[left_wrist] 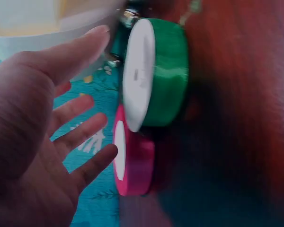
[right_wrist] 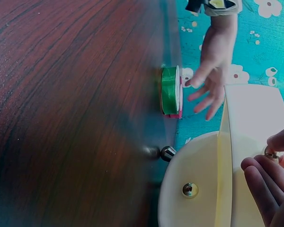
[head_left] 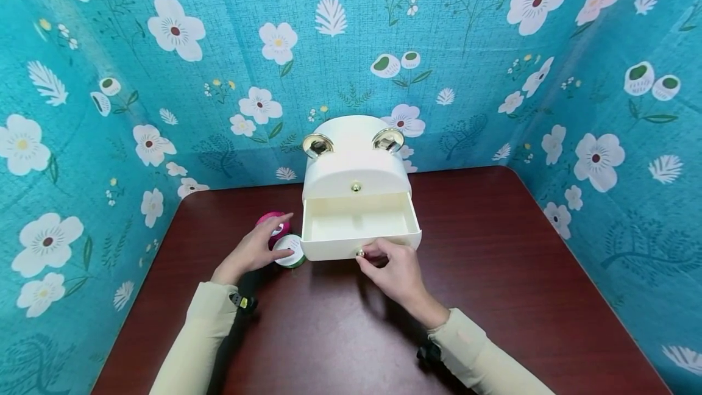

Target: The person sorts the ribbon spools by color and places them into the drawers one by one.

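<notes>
Two spools (left_wrist: pixel 170 75) near left grip (head_left: pixel 253 253), right grip (head_left: pixel 399 271) pinching drawer knob (head_left: pixel 360 253)

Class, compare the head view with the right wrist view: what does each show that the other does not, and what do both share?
Only the head view: two metal bells atop the white cabinet, the inside of the open drawer, and the upper knob.

Only the right wrist view: a metal foot under the cabinet and the lower knob.

Both: the right hand pinching the drawer knob, the left hand, the green spool and some pink spool.
</notes>
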The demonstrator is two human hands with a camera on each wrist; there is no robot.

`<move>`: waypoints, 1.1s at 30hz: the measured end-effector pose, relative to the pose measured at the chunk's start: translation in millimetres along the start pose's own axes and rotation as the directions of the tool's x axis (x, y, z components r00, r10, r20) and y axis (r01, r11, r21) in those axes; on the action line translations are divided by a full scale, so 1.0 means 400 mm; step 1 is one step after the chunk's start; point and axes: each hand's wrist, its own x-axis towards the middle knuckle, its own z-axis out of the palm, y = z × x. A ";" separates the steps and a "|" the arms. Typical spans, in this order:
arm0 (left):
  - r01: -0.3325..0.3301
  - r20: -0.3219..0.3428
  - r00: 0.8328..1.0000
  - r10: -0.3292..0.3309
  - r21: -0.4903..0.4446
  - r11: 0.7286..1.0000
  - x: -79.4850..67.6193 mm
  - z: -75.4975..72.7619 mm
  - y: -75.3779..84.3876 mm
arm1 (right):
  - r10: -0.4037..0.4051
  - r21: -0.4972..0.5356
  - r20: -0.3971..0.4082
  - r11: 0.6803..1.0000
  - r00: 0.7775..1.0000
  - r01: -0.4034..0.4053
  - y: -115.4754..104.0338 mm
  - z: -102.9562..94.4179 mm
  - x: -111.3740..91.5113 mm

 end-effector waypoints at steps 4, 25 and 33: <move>-0.013 0.032 0.999 0.012 0.034 0.999 -0.009 0.015 -0.009 | -0.004 -0.005 -0.002 1.000 1.000 0.004 -0.001 -0.001 0.000; -0.054 0.048 0.998 0.043 0.248 0.967 -0.004 0.051 -0.014 | -0.012 0.020 -0.009 1.000 1.000 0.012 0.002 0.003 -0.001; -0.046 0.005 0.999 0.046 0.191 0.980 -0.008 0.043 -0.009 | -0.006 0.015 -0.004 1.000 1.000 0.006 -0.001 0.001 0.000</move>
